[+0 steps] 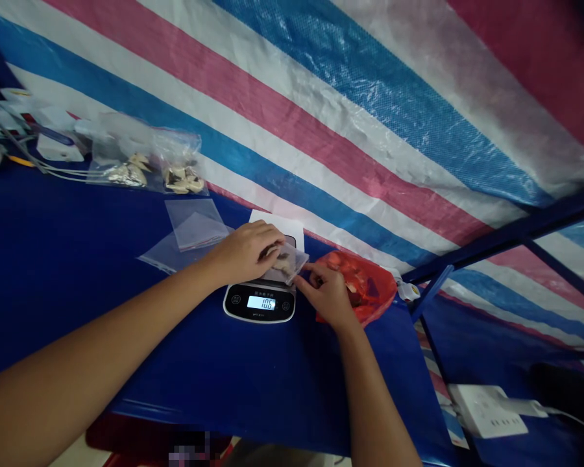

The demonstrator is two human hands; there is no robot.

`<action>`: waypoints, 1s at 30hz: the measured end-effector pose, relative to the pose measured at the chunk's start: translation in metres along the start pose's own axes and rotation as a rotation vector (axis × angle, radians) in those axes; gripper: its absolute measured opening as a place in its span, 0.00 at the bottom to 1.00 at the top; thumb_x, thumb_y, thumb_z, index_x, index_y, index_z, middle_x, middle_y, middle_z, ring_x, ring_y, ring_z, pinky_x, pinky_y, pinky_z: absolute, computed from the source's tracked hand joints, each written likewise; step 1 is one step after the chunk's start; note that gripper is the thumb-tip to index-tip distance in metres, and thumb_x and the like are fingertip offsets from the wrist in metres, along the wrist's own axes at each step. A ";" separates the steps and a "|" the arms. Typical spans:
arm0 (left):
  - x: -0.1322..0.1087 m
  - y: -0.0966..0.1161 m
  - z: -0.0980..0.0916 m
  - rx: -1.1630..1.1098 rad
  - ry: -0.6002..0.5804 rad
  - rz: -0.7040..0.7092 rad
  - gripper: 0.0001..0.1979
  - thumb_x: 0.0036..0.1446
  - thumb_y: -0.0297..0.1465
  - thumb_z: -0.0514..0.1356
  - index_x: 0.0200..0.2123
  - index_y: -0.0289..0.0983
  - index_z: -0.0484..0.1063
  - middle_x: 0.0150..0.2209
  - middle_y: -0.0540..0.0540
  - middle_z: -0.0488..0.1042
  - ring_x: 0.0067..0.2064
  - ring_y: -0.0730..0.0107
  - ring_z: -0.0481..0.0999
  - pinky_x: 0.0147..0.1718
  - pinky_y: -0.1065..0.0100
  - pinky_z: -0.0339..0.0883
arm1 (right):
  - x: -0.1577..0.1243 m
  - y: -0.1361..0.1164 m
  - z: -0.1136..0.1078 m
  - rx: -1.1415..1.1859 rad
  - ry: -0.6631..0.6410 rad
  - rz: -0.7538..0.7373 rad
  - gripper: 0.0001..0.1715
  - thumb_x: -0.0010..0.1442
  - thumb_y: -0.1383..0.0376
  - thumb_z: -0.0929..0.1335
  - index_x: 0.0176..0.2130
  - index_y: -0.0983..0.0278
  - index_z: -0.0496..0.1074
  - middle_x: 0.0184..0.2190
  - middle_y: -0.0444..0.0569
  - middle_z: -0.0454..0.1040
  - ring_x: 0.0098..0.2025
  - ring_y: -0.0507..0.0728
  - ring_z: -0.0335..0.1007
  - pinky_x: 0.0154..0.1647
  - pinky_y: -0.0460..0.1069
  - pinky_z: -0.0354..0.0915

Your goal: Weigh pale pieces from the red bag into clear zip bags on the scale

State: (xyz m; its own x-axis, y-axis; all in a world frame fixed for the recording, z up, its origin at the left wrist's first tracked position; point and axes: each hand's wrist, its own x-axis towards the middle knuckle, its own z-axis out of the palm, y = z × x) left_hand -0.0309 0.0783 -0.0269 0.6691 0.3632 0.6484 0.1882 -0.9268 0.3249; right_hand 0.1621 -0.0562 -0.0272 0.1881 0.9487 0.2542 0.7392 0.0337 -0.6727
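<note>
A small digital scale [260,301] sits on the blue table, its display lit with numbers. On its pan lies a clear plastic bag [292,263] with pale pieces inside. My left hand [246,250] is curled over the bag's left part, fingers closed on it. My right hand [326,292] pinches the bag's right lower edge. A red plastic bag [365,282] with pale pieces lies just right of my right hand.
Empty clear bags [194,227] lie left of the scale. Filled clear bags [146,165] rest further back left, near white boxes and cables [53,143]. A striped tarp [370,97] hangs behind. A white power strip [486,408] lies low on the right.
</note>
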 end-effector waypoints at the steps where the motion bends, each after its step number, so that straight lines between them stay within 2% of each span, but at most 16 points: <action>1: -0.001 0.001 0.003 0.011 -0.031 0.007 0.06 0.63 0.29 0.55 0.42 0.40 0.70 0.38 0.46 0.76 0.43 0.62 0.74 0.44 0.60 0.67 | 0.000 -0.002 0.003 -0.029 -0.006 -0.013 0.14 0.60 0.54 0.72 0.39 0.62 0.80 0.19 0.37 0.59 0.22 0.49 0.53 0.25 0.47 0.50; 3: -0.002 0.002 0.007 0.034 -0.065 0.015 0.07 0.63 0.29 0.56 0.43 0.40 0.71 0.39 0.47 0.77 0.44 0.61 0.75 0.46 0.58 0.66 | 0.000 -0.007 0.007 -0.093 -0.004 -0.046 0.12 0.60 0.57 0.72 0.31 0.62 0.75 0.20 0.38 0.60 0.23 0.50 0.53 0.25 0.47 0.49; 5: -0.002 0.002 0.010 0.044 -0.073 0.017 0.07 0.63 0.30 0.56 0.43 0.41 0.71 0.39 0.47 0.77 0.45 0.60 0.75 0.47 0.57 0.66 | 0.000 -0.010 0.009 -0.151 0.010 -0.069 0.16 0.61 0.58 0.71 0.25 0.62 0.68 0.20 0.39 0.62 0.24 0.50 0.55 0.26 0.47 0.49; 8: -0.002 0.002 0.010 0.034 -0.056 0.016 0.07 0.62 0.29 0.56 0.42 0.41 0.72 0.39 0.47 0.77 0.44 0.61 0.75 0.46 0.58 0.66 | -0.001 -0.012 0.009 -0.199 0.021 -0.088 0.18 0.62 0.59 0.70 0.24 0.61 0.64 0.20 0.41 0.65 0.24 0.51 0.57 0.26 0.48 0.49; 15: -0.002 0.001 0.007 0.026 -0.033 0.003 0.07 0.64 0.28 0.54 0.41 0.40 0.71 0.39 0.46 0.77 0.44 0.62 0.76 0.45 0.59 0.66 | 0.000 -0.012 0.005 -0.224 0.029 -0.117 0.13 0.61 0.64 0.69 0.25 0.61 0.71 0.23 0.45 0.73 0.24 0.53 0.64 0.28 0.48 0.53; 17: -0.002 0.000 0.006 0.022 -0.031 0.001 0.06 0.64 0.29 0.54 0.40 0.40 0.71 0.39 0.46 0.78 0.44 0.62 0.76 0.45 0.59 0.66 | -0.003 -0.010 -0.007 -0.160 0.046 -0.096 0.10 0.62 0.63 0.69 0.28 0.61 0.75 0.26 0.46 0.76 0.26 0.54 0.67 0.29 0.48 0.56; 19: -0.001 -0.001 0.004 0.014 -0.012 -0.008 0.05 0.64 0.29 0.55 0.40 0.39 0.71 0.37 0.46 0.77 0.43 0.62 0.76 0.45 0.59 0.67 | -0.007 -0.006 -0.028 -0.087 0.110 -0.014 0.10 0.62 0.59 0.70 0.31 0.61 0.78 0.26 0.46 0.78 0.26 0.54 0.69 0.28 0.48 0.58; 22: 0.000 -0.002 -0.001 -0.044 0.104 -0.043 0.04 0.62 0.30 0.57 0.38 0.39 0.71 0.35 0.47 0.77 0.40 0.64 0.75 0.43 0.60 0.68 | -0.014 0.007 -0.066 -0.063 0.257 0.128 0.17 0.61 0.54 0.70 0.28 0.62 0.79 0.20 0.45 0.74 0.23 0.54 0.67 0.26 0.48 0.58; 25: 0.002 -0.006 -0.010 -0.092 0.322 -0.162 0.03 0.61 0.31 0.58 0.37 0.39 0.71 0.35 0.48 0.77 0.37 0.67 0.74 0.40 0.63 0.69 | -0.017 0.023 -0.090 0.000 0.440 0.153 0.23 0.61 0.50 0.68 0.26 0.63 0.78 0.17 0.44 0.70 0.23 0.54 0.64 0.25 0.49 0.57; 27: 0.002 -0.010 -0.015 -0.075 0.444 -0.276 0.03 0.61 0.31 0.58 0.36 0.39 0.71 0.35 0.48 0.76 0.36 0.69 0.73 0.38 0.64 0.69 | -0.016 0.031 -0.092 0.086 0.520 0.152 0.25 0.62 0.48 0.67 0.25 0.62 0.76 0.17 0.43 0.67 0.22 0.54 0.63 0.24 0.48 0.56; 30: 0.002 -0.018 -0.022 -0.054 0.525 -0.383 0.03 0.61 0.32 0.57 0.37 0.40 0.70 0.34 0.49 0.76 0.35 0.70 0.72 0.37 0.64 0.68 | -0.011 0.035 -0.082 0.162 0.523 0.173 0.25 0.62 0.47 0.67 0.24 0.61 0.72 0.16 0.41 0.63 0.21 0.52 0.59 0.22 0.48 0.54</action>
State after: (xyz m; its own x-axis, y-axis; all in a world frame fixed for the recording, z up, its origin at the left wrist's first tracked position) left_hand -0.0487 0.0982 -0.0165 0.1189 0.6780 0.7254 0.2985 -0.7212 0.6251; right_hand 0.2385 -0.0909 0.0035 0.6229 0.6640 0.4137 0.5683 -0.0206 -0.8226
